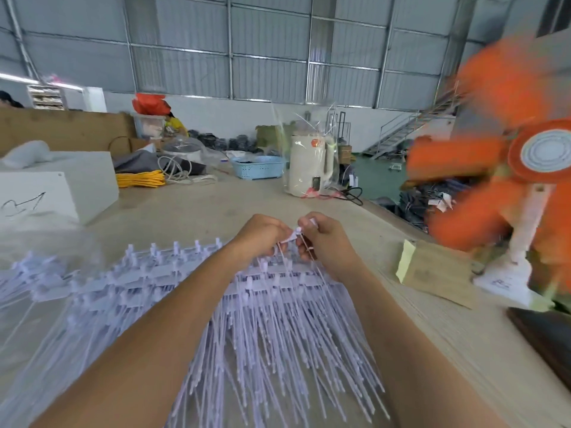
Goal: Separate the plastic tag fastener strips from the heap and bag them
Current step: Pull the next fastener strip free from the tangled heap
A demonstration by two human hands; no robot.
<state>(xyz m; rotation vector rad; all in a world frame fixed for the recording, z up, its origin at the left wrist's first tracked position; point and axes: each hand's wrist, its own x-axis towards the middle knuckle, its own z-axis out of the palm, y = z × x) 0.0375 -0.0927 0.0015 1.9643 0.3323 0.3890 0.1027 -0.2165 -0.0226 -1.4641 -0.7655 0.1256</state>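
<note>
Both of your hands meet above the far edge of the heap [191,304]. The left hand [262,234] and the right hand [324,239] each curl their fingers round one fastener strip [289,257], pinching it near its head end. The grip is nearly closed on both sides, with only the thin plastic between the fingertips. The strip's tail runs from the grip down toward you, into the heap.

Progress, judged from the layout: the task is at an early stage. Most strips lie below and to the left of the grip, unsorted. A clear film, probably a bag [37,319], lies well to the left of the grip, partly over the heap; whether it holds any sorted strips cannot be told.

Materials and shapes:
- Strips: pale lilac-white moulded plastic, each a long thin filament with a small blocky head.
- Heads are joined along flat runner bars, so the strips form comb-like rows.
- Filaments overlap and cross; expect snagging when you lift one clear.
- Table [432,350]: flat, pale, matt surface to the right of the grip.
</note>
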